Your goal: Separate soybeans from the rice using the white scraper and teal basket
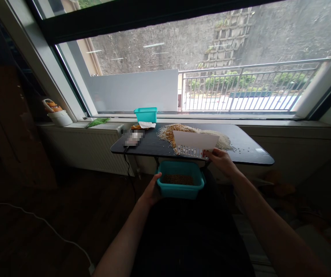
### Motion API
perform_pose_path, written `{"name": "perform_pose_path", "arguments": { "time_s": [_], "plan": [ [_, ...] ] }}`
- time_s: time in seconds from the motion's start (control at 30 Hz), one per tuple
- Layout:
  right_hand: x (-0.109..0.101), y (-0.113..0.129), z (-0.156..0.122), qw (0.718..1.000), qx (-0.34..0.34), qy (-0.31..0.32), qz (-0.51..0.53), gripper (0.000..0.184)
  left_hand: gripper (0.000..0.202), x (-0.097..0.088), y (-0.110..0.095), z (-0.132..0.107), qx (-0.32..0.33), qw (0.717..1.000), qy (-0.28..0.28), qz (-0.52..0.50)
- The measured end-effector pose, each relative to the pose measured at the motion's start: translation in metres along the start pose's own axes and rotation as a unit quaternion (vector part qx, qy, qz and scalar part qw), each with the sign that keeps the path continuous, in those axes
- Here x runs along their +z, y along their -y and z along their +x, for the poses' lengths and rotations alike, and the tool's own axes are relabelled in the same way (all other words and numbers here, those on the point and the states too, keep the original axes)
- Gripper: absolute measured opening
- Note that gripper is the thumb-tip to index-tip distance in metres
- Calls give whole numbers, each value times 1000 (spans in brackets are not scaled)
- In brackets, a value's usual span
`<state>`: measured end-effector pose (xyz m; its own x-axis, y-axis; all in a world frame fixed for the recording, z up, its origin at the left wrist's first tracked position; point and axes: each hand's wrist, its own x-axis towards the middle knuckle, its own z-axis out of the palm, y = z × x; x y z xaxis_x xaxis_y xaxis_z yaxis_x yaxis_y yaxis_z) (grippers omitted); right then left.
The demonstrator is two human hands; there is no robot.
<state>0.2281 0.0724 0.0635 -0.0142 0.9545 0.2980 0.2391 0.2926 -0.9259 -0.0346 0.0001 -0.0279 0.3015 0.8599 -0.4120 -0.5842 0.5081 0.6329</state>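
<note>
My left hand (151, 192) grips the left rim of a teal plastic tub (180, 185), held below the near edge of a small black table (142, 146). Brown grains lie in the tub's bottom. Fingers of my right hand (221, 159) are closed on the lower right corner of a white slotted scoop (194, 143), which stands tilted at the table's near edge just above the tub. Behind the scoop lies a heap of mixed yellow kernels and white grains (169, 132).
A second teal tub (146, 114) sits on the windowsill, with a white cloth (146, 124) and an orange item beside it. A blurred device (133, 138) with a cable lies on the table's left. A white radiator (90, 150) runs under the sill; a white cord crosses the floor.
</note>
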Motion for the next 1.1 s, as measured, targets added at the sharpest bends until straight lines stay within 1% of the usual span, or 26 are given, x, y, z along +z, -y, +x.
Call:
{"name": "perform_pose_path", "arguments": {
  "time_s": [0.43,0.63,0.73,0.83,0.93,1.1],
  "plan": [
    [3,-5,2,1000,-14,11,-3,35,49,0,1,2,2,1000,5,-5],
    [1,-2,-1,999,-12,29,-13,35,50,-1,1,1,1,1000,3,-2],
    [-1,0,-3,1000,-15,12,-2,34,51,-1,1,0,4,1000,3,1],
    [-3,0,0,999,-20,-28,9,32,51,-2,1,0,5,1000,6,4],
    [-4,0,6,998,-7,-59,17,29,51,-2,1,0,4,1000,11,6],
    [0,1,15,998,-5,-55,-13,25,49,0,0,-1,6,1000,13,7]
  ]
}}
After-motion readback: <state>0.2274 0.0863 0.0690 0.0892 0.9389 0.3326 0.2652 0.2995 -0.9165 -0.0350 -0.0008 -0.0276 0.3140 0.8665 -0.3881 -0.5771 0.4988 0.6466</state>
